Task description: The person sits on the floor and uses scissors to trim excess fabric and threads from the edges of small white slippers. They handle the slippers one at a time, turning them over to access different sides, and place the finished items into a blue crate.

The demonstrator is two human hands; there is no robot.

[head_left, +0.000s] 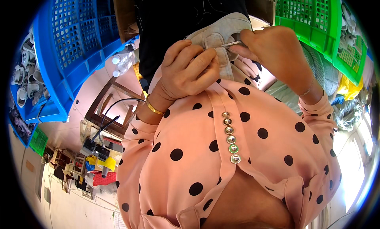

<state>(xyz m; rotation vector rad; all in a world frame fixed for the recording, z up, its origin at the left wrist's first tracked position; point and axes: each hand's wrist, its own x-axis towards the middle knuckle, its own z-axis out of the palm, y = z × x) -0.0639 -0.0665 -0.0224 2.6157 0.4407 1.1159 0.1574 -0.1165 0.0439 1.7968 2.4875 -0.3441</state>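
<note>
A whitish shoe (227, 25) lies over my lap at the top middle, with a strap-like flap across it. My left hand (190, 69) is closed on the shoe's near left side, its fingers curled by the flap. From the right, my right hand (277, 49) pinches a slim, pointed metal tool (233, 43). Its tip touches the shoe beside the flap, close to my left fingertips. Whether the tool is tweezers or small snips cannot be made out. Part of the shoe is hidden behind my left hand.
Dark cloth (190, 7) with loose threads covers my lap. A blue plastic crate (75, 39) with shoes stands at the left, a green crate (312, 31) at the right. Clear plastic bottles (124, 63), a wooden stool (114, 98) and a black cable (118, 102) are at the left.
</note>
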